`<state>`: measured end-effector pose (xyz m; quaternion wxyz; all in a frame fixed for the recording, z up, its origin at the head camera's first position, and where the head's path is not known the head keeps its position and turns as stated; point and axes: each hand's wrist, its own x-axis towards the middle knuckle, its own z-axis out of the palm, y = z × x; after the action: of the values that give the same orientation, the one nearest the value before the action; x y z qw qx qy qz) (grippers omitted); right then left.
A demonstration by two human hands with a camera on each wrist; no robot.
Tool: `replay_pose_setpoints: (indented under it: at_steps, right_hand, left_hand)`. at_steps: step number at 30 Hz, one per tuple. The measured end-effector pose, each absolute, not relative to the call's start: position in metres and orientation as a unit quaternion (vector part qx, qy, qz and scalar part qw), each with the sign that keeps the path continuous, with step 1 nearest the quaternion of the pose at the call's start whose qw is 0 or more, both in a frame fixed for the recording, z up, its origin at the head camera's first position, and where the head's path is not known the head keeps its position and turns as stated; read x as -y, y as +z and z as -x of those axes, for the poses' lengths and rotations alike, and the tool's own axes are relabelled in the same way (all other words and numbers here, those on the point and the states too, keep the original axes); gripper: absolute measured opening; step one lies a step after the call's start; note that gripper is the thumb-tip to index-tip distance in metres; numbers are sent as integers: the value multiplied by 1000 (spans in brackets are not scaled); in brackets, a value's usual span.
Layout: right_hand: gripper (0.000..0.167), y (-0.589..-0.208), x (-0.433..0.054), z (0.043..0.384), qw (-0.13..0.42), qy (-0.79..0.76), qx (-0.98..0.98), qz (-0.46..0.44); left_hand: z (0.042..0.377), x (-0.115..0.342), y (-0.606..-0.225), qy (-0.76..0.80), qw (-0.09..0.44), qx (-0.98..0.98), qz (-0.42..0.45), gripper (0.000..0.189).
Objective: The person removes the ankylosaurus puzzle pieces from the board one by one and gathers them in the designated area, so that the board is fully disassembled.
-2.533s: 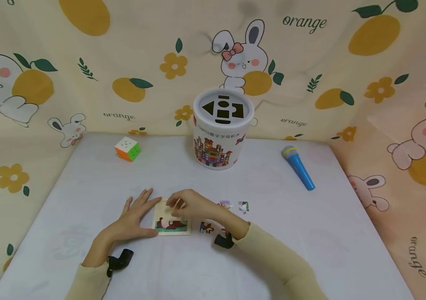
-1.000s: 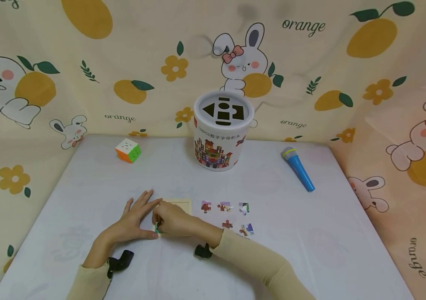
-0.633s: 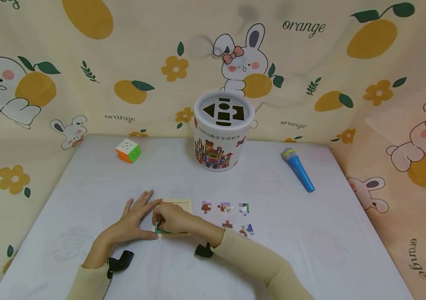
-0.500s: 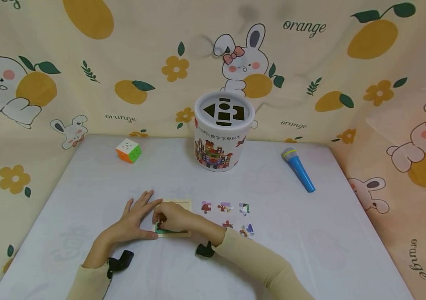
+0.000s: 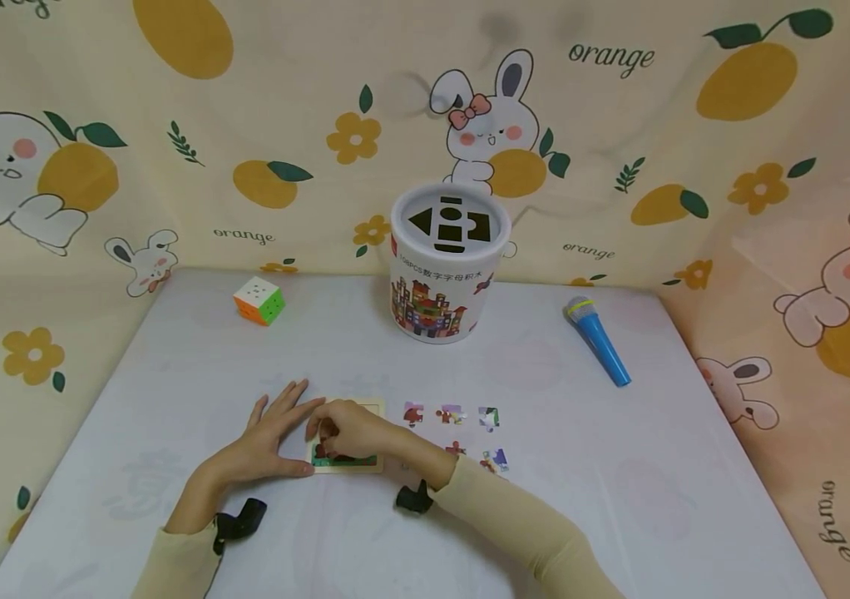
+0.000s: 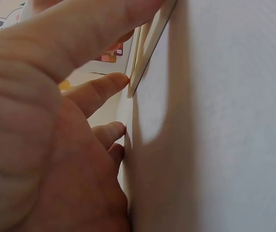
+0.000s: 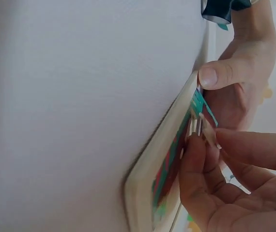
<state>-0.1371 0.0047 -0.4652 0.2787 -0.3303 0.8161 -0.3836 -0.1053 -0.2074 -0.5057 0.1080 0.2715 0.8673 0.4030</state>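
Both hands are working at the wooden puzzle board [image 5: 350,471], which is lying left of centre on the near part of the table [image 5: 193,366]: the left hand [image 5: 264,441] is spreading its fingers wide, thumb and forefinger touching the board's left side, while the right hand [image 5: 353,428] is pinching a tilted puzzle piece [image 7: 209,133] at the board's left part. Seating that piece seems to be the step in hand, so the next move is probably calling for levelling it, matching its tabs and pressing it flat, with loose pieces [image 5: 452,414] lying to the right.
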Motion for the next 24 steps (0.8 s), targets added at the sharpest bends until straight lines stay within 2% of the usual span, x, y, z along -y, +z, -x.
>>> replay_pose_setpoints:
  at_steps: [8, 16, 24]
  right_hand:
    - [16, -468, -7, 137, 278, -415, -806, 318]
    - [15, -460, -24, 135, 250, -454, -785, 340]
    - [13, -451, -62, 114, 278, -462, -777, 323]
  left_hand:
    - [104, 208, -504, 402, 108, -869, -267, 93]
    - [104, 209, -506, 398, 105, -871, -270, 90]
    - [104, 207, -504, 382, 106, -882, -256, 93]
